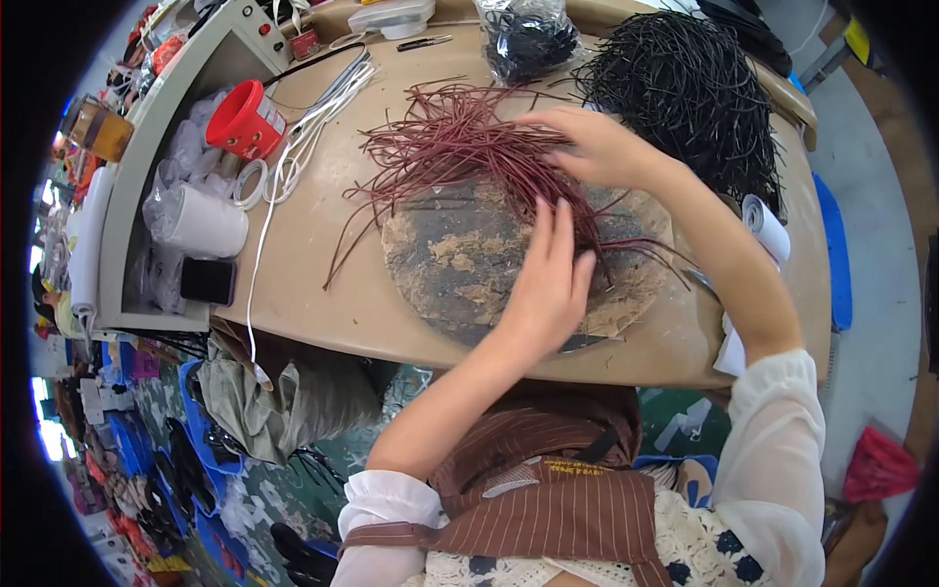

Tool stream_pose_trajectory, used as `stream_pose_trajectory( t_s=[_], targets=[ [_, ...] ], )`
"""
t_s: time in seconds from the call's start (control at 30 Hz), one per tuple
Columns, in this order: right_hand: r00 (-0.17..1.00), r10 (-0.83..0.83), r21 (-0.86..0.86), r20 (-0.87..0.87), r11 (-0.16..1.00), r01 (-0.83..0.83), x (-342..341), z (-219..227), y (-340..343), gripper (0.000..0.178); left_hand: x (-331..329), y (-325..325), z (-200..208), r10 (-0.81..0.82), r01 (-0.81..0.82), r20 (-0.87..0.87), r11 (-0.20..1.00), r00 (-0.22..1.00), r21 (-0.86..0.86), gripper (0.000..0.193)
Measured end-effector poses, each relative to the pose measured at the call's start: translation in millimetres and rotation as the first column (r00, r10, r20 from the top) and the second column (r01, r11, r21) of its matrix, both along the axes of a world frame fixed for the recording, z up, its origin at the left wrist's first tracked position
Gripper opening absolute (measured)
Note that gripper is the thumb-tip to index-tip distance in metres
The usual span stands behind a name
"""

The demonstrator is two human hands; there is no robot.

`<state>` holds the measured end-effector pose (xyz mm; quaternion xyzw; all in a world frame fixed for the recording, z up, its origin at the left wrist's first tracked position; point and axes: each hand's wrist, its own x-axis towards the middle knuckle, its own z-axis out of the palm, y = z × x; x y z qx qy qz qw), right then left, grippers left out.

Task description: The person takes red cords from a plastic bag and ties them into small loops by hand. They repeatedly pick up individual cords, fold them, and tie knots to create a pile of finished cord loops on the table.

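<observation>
- Maroon cords [450, 137] lie toward twelve o'clock on the table [328, 259].
- Left hand [550, 293] loosely open against them; right hand [602, 145] curled, grip unclear.
- Sorting seems in hand; next calls for light, untangling fingers.

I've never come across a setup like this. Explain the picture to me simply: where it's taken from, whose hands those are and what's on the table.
There is no machine at work here, just a person's two bare hands. The single picture comes from a wide fisheye camera worn on that person's head, looking down, so straight edges bend near the rim.

The left hand and right hand are at a loose tangle of dark red cords; how firmly they grip is hard to tell. Beneath lies a worn, rounded board on a tan tabletop. Also there: a heap of black cords, a red tub and a dark phone.
</observation>
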<state>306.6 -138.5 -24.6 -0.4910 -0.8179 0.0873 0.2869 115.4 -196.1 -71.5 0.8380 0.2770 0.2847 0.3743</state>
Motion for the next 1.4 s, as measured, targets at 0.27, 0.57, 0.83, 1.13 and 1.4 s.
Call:
stream_pose_trajectory(
  t_s=[0.27, 0.57, 0.83, 1.13, 1.4],
  targets=[
    [0.962, -0.238, -0.189, -0.137, 0.959, 0.211, -38.5, 34.3, -62.8, 0.019, -95.5, -26.5, 4.4, 0.059, -0.054, 0.047, 0.994, 0.997, -0.1, 0.04],
    [0.977, -0.144, 0.048, 0.16, 0.989, 0.138, -143.1, -35.5, 48.9, 0.018, -129.3, -18.7, 28.1, 0.222, -0.224, 0.065, 0.974, 0.973, 0.033, 0.024],
    [0.979, -0.16, 0.14, 0.125, 0.98, 0.142, -126.6, -12.2, 20.2, 0.006, -143.8, 10.3, 17.9, 0.381, -0.415, 0.17, 0.868, 0.909, 0.274, 0.032],
    [0.985, -0.061, 0.039, -0.158, 0.997, 0.068, -119.6, 61.7, -47.7, 0.016, -123.2, 58.5, 34.0, 0.217, -0.257, 0.147, 0.896, 0.965, 0.363, 0.032],
    [0.99, 0.082, -0.258, -0.117, 0.96, -0.11, -122.6, 80.0, -54.5, 0.018, -133.7, 37.6, 99.6, 0.173, -0.254, 0.195, 0.792, 0.965, 0.555, 0.015]
  ],
)
